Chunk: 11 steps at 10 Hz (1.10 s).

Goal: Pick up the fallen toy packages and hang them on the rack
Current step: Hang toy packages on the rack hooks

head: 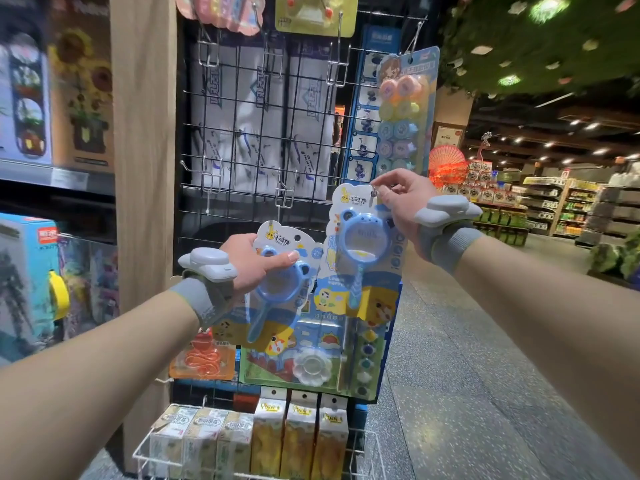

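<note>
My right grip (401,199) pinches one toy package (363,244) at its hang hole, centre frame, to thread it onto the rack (263,126); left grip (256,265) clasps the second package (280,285), ready.

Wire rack (242,128) black. Left toy package (277,289), right toy package (363,237): pale blue plastic, white tops, yellow cartoon patches. Wristbands (453,247) grey. Stamp pack (401,109) pastel orange, yellow, blue. Floor (467,358) grey-speckled.

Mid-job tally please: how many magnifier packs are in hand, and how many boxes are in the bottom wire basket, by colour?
Blue magnifier packs: 2, one in the left hand, one in the right hand
Pale boxes: 3
Yellow boxes: 3
Total: 8
</note>
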Each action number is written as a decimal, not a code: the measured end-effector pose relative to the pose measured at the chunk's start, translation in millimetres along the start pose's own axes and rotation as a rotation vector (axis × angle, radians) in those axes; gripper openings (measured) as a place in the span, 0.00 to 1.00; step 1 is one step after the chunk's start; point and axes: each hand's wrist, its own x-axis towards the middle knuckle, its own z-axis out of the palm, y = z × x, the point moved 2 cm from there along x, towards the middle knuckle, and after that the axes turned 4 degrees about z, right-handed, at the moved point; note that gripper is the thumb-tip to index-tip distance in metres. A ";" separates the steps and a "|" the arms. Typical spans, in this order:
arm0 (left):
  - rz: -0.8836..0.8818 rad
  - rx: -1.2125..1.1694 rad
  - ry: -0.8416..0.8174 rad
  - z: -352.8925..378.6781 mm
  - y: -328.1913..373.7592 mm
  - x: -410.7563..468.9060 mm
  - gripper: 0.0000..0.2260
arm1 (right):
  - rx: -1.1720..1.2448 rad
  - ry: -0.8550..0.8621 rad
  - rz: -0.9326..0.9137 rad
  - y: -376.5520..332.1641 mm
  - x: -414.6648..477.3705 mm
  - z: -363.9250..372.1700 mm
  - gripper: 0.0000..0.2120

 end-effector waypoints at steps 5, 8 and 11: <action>0.001 0.101 0.000 -18.0 -12.3 0.0 0.16 | -0.398 0.060 0.069 23.0 27.3 13.9 0.11; -0.013 0.042 -0.024 -19.3 -19.9 0.2 0.14 | -0.609 0.140 0.246 38.3 40.4 23.2 0.13; 0.001 0.092 -0.044 -15.2 -30.3 3.1 0.18 | -0.455 0.287 0.207 44.2 31.1 29.7 0.30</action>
